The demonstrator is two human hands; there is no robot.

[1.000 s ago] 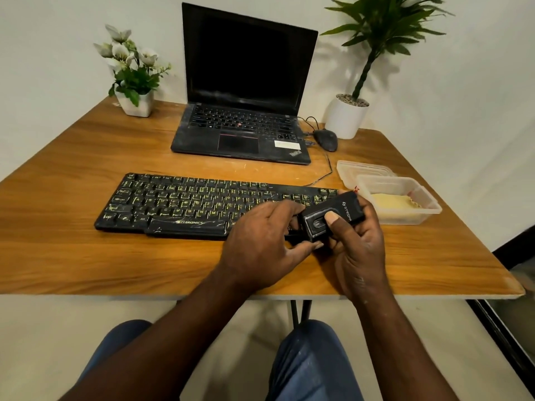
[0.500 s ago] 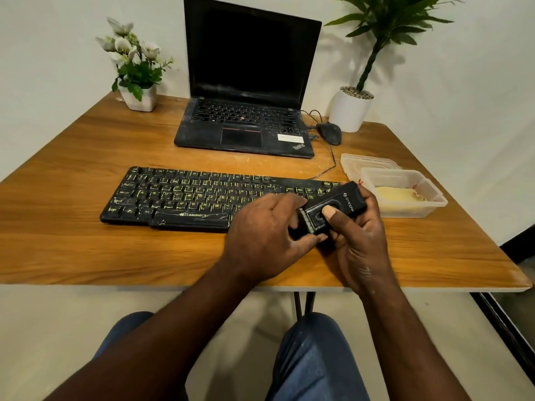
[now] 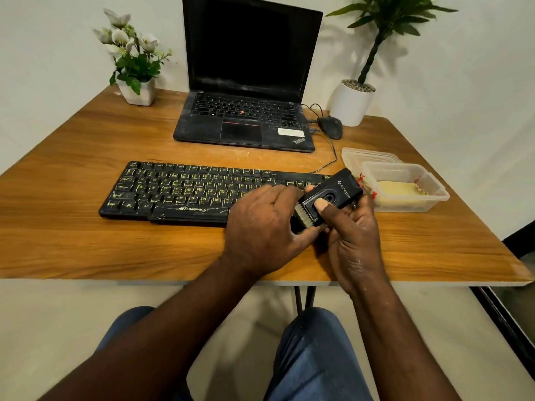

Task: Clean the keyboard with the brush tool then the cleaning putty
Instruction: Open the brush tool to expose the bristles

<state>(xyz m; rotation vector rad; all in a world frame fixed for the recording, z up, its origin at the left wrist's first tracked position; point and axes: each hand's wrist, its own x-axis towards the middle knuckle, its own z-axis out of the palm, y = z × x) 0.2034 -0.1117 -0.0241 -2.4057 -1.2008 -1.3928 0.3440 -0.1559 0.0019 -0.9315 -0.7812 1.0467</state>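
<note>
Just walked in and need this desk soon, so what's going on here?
A seated person holds a black brush tool in both hands above the right end of the keyboard. The right hand grips its body, thumb on top; the left hand pinches the end where pale bristles show. The putty lies in its open tub nearby, untouched.

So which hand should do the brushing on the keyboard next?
Probably the right hand: it holds the brush tool by its body, thumb on top, at the keyboard's right end. The left hand only pinches the bristle end.
</note>
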